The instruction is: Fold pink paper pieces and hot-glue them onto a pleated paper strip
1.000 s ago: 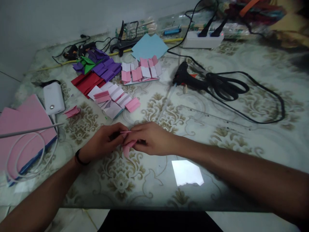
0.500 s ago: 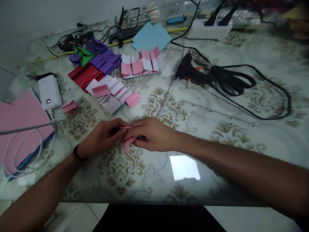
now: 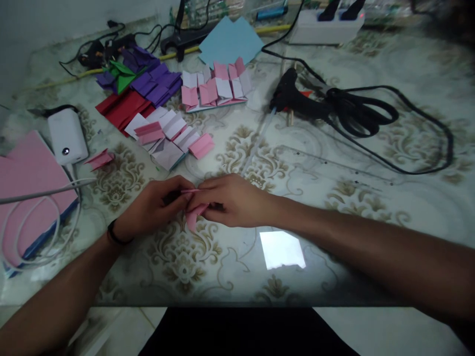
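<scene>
A small pink paper piece [image 3: 193, 215] is pinched between my two hands above the patterned table [image 3: 230, 277]. My left hand [image 3: 154, 202], with a dark band at the wrist, grips its left side with thumb and fingers. From the right, my right hand [image 3: 232, 200] closes over the same paper and covers much of it. A pink flap points down below the fingertips. Beyond the hands lie folded pink and white pieces [image 3: 172, 129], and left of them sits one small pink folded piece [image 3: 100, 159].
A black glue gun [image 3: 297, 96] with a looped cable lies at right, near a transparent ruler [image 3: 337, 165]. Purple [image 3: 156, 84] and red folded paper [image 3: 124, 106] are at upper left. A white power bank [image 3: 68, 136] with a cable is beside pink sheets [image 3: 33, 183].
The view has shifted slightly, so the objects on the table appear a little higher in the picture. Both hands keep hold of the pink paper with nearly the same grip.
</scene>
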The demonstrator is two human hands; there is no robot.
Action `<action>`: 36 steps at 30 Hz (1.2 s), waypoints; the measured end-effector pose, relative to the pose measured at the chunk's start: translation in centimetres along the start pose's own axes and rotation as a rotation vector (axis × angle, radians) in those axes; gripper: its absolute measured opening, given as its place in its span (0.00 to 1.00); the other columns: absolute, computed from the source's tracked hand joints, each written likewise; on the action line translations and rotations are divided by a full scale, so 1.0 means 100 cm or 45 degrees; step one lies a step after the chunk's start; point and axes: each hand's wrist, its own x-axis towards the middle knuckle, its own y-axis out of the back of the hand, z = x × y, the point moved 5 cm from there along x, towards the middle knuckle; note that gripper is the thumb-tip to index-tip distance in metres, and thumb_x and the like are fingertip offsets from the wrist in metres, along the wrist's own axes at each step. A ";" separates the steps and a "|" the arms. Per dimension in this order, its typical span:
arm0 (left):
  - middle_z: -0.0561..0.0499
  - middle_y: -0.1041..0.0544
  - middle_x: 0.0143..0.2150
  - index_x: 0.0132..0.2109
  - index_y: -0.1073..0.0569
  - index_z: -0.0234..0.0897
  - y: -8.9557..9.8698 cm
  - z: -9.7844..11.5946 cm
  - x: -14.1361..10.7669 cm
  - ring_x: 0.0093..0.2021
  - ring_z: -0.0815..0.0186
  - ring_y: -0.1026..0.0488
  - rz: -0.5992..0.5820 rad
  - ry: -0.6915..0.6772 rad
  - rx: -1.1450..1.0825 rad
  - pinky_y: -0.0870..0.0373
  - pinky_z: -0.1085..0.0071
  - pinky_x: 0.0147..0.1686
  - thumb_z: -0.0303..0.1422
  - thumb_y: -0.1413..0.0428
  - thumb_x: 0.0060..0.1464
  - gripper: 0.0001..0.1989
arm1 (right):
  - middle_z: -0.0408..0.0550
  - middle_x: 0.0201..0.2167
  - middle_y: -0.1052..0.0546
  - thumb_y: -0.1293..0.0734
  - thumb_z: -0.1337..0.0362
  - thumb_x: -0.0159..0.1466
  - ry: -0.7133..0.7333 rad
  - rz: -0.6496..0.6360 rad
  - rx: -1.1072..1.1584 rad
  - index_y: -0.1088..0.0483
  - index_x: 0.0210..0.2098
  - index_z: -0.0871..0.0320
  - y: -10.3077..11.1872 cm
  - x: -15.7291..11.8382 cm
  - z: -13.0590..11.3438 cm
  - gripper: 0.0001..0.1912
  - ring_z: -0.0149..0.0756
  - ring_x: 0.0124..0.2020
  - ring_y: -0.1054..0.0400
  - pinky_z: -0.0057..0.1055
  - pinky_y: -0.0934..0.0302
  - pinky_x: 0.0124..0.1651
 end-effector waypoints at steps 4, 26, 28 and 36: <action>0.56 0.23 0.30 0.44 0.22 0.37 -0.001 -0.001 0.000 0.28 0.74 0.31 -0.007 0.009 -0.014 0.36 0.78 0.29 0.41 0.47 0.65 0.13 | 0.44 0.38 0.20 0.34 0.70 0.64 0.005 0.015 -0.011 0.20 0.43 0.56 0.000 0.000 0.000 0.12 0.28 0.36 0.28 0.24 0.41 0.40; 0.56 0.23 0.30 0.45 0.22 0.37 -0.001 -0.002 0.000 0.27 0.75 0.31 -0.003 0.011 -0.034 0.37 0.77 0.28 0.41 0.46 0.66 0.14 | 0.45 0.39 0.20 0.34 0.69 0.65 -0.011 0.004 -0.014 0.20 0.43 0.56 0.000 -0.001 0.000 0.11 0.28 0.37 0.28 0.24 0.40 0.41; 0.55 0.23 0.30 0.45 0.22 0.37 -0.001 -0.002 0.000 0.27 0.74 0.32 -0.004 0.017 -0.022 0.37 0.77 0.28 0.42 0.46 0.66 0.14 | 0.45 0.40 0.20 0.34 0.69 0.65 -0.018 -0.005 -0.017 0.20 0.44 0.56 0.000 -0.001 0.001 0.11 0.29 0.37 0.28 0.25 0.40 0.42; 0.54 0.23 0.29 0.46 0.22 0.42 -0.002 -0.006 -0.001 0.26 0.72 0.32 -0.026 0.065 -0.039 0.38 0.74 0.26 0.43 0.46 0.65 0.13 | 0.45 0.39 0.20 0.34 0.69 0.65 -0.035 0.001 -0.018 0.20 0.44 0.56 0.001 -0.001 0.001 0.12 0.29 0.36 0.29 0.24 0.42 0.40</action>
